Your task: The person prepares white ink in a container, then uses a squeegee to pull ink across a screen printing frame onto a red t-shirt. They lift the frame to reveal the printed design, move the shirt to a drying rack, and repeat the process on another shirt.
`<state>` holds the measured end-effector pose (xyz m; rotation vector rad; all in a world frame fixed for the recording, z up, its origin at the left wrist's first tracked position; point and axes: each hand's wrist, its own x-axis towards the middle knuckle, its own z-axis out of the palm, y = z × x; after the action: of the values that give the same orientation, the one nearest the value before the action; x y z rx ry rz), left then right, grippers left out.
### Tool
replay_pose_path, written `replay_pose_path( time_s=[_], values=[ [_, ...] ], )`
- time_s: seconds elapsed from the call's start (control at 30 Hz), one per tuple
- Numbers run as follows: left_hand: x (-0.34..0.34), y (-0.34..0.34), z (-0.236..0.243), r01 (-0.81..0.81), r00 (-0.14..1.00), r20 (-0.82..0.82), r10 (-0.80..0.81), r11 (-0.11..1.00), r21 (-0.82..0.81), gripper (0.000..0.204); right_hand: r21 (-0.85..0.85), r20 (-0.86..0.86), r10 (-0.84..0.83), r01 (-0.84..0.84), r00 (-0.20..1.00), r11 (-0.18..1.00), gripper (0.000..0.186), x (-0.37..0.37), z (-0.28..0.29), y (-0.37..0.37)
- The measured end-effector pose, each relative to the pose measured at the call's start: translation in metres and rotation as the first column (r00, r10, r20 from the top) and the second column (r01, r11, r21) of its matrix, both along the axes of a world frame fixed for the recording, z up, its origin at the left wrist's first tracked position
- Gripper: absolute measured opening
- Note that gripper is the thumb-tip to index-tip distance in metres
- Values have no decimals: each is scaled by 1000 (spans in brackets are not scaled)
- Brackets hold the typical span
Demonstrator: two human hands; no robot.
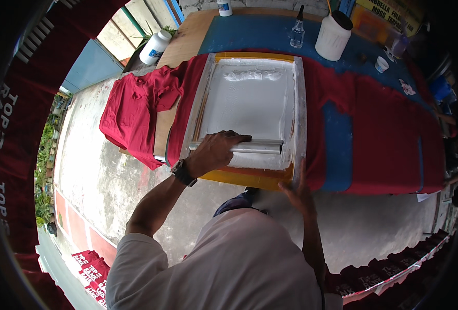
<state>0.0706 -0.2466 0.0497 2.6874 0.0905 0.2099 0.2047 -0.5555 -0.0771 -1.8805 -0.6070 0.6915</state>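
Note:
A silkscreen frame (300, 98) lies over red cloth on the table, its mesh coated in white ink with a thick ridge of ink (252, 76) near the far end. My left hand (216, 154), with a watch on the wrist, is closed round a metal-handled squeegee (260, 148) that lies crosswise on the near part of the mesh. The squeegee's blade is hidden under its handle. At the frame's near right corner, my right hand (299, 196) grips the edge, thumb and fingers on either side; it is slightly blurred.
Red shirts (141, 108) lie left of the frame, and more red cloth (389, 139) covers the blue tabletop (337, 150) at right. Along the far side stand a white jar (334, 36), a clear bottle (297, 33) and a small cup (381, 64). Printed red shirts (92, 274) are at lower left.

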Motion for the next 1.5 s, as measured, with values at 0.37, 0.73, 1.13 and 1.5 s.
replay_pose_path(
  time_s=[0.37, 0.73, 1.13, 1.5],
  values=[
    [-47, -53, -41, -107, 994, -11, 108, 993, 47, 56, 2, 25, 5, -5, 1000, 1000, 117, 3, -9, 1],
    [-24, -47, -81, -204, 979, 60, 197, 965, 166, 60, -188, -89, -36, 19, 995, 982, 115, 6, 13, 8],
    [200, 139, -89, -178, 982, 104, 155, 948, 264, 60, -125, 48, 13, -7, 999, 992, 121, 9, 6, 6],
    [262, 241, -48, -57, 997, -45, 64, 988, 142, 62, -154, -13, -41, 39, 999, 987, 121, 8, 12, 9]
  ],
)
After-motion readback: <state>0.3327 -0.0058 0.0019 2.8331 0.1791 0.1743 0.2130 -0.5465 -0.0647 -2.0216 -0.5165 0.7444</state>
